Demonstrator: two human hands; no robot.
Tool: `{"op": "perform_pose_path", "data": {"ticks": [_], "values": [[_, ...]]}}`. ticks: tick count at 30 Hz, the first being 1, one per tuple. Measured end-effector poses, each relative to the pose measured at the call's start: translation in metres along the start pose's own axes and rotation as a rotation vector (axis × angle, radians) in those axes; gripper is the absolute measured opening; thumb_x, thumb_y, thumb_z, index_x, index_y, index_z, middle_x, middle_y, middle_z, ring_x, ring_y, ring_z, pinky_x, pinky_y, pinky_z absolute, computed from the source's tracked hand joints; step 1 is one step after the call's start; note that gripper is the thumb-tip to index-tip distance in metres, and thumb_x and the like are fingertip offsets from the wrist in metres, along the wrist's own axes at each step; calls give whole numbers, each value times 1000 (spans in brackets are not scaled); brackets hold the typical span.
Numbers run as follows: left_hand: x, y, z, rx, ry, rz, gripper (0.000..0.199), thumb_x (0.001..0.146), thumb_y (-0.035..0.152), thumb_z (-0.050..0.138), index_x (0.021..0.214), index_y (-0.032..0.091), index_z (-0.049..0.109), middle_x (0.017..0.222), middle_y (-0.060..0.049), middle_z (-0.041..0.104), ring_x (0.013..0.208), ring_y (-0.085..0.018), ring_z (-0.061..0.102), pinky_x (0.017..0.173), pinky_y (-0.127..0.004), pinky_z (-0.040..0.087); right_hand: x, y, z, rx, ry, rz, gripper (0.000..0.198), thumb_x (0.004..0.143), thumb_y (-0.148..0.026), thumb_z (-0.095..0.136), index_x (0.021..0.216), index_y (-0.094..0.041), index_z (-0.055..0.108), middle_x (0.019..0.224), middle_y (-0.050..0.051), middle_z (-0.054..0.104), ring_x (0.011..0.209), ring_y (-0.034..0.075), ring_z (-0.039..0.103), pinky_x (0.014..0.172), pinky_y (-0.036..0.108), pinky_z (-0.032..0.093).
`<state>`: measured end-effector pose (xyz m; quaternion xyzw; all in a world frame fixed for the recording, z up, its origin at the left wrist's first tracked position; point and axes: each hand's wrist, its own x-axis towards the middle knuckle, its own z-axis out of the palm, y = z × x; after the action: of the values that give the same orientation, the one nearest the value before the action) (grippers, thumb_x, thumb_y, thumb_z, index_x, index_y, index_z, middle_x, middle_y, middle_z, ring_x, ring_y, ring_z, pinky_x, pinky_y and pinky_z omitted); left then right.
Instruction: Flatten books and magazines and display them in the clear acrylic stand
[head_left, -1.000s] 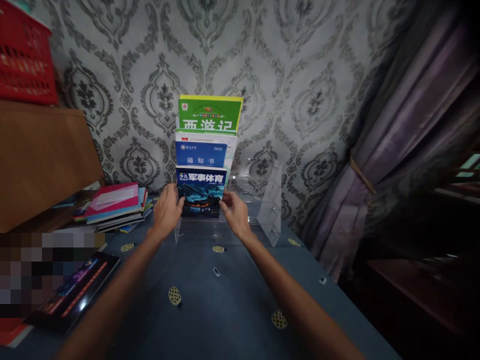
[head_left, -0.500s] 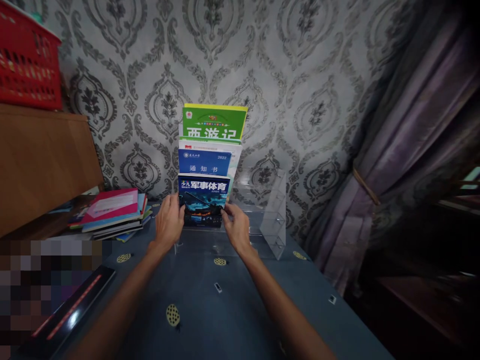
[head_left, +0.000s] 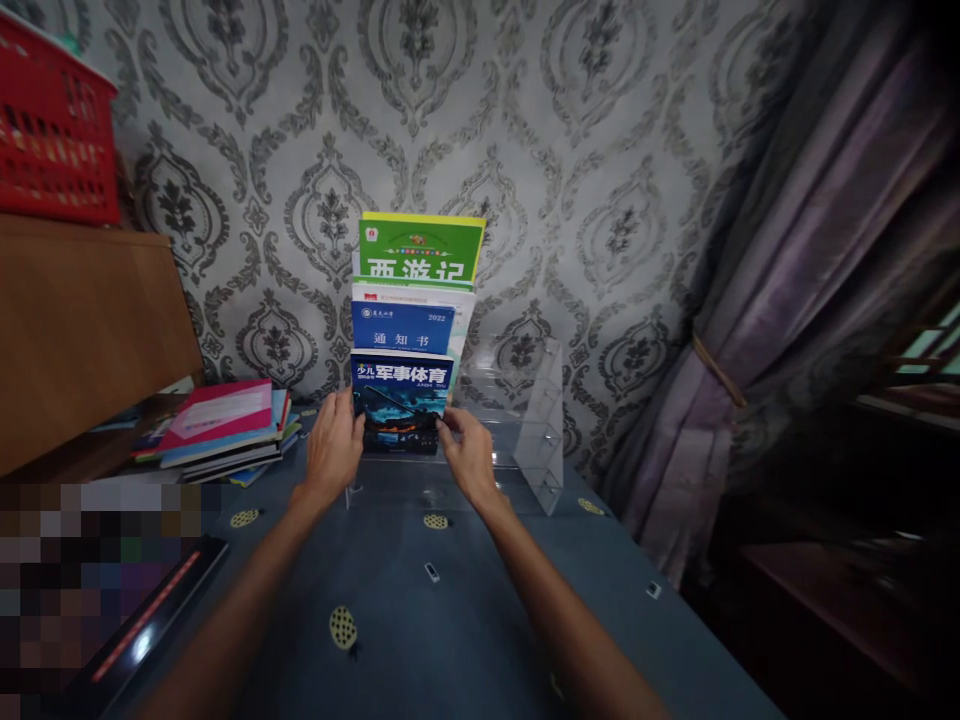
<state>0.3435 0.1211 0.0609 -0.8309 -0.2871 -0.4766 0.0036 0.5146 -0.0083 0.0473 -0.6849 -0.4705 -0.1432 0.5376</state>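
A dark book with a tank on its cover (head_left: 401, 402) stands upright at the front of a clear acrylic tiered rack (head_left: 536, 430). My left hand (head_left: 334, 440) grips its left edge and my right hand (head_left: 466, 447) pinches its lower right edge, so both are closed on it. Behind it, on higher tiers, rise a blue booklet marked 2022 (head_left: 405, 328), a mostly covered white book (head_left: 461, 325) and a green book with a yellow top edge (head_left: 420, 248). My fingers behind the front book are hidden.
A pile of books and folders (head_left: 225, 425) lies left of the rack, beside a wooden cabinet (head_left: 90, 340) with a red basket (head_left: 56, 130) on top. A dark glossy bar-shaped object (head_left: 157, 610) rests at the near left of the blue-covered table (head_left: 405, 650). Purple curtains (head_left: 765, 290) hang at right.
The view has shifted slightly, moving everything a little to the left. Both hands keep their hold on the front book, which stays in the same spot in the rack.
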Motion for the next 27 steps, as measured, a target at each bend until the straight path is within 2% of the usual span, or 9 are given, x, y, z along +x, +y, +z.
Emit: {"op": "perform_pose_path", "data": {"ticks": [5,13,19,27], "values": [[1,-1,-4,-12,-27,-4,24,94,19,49,118,17,52,100,-9,61,96,-27,63,80,-35,51,3,-1,-6,24,-72,14,26,86,-24,55,105,-19,72,101,10,77,91,26,72,83,38,54],[2,-1,-5,-10,-32,-28,26,92,19,48,118,19,52,101,-8,62,91,-24,64,79,-34,51,5,-4,-10,-32,-119,46,29,87,-22,58,111,-18,72,99,9,78,91,24,73,83,36,55],[4,-4,-7,-59,-51,-31,24,91,20,49,115,19,54,100,-8,62,91,-24,64,81,-35,52,3,-8,-9,-152,-94,70,30,88,-20,60,115,-24,72,96,7,80,92,26,74,83,36,54],[7,-3,-6,-98,-42,-47,16,89,17,51,103,19,58,95,-7,61,89,-25,62,81,-37,53,2,-6,-6,-80,-23,4,33,84,-17,56,110,-24,75,97,6,79,89,26,73,82,37,54]]}}
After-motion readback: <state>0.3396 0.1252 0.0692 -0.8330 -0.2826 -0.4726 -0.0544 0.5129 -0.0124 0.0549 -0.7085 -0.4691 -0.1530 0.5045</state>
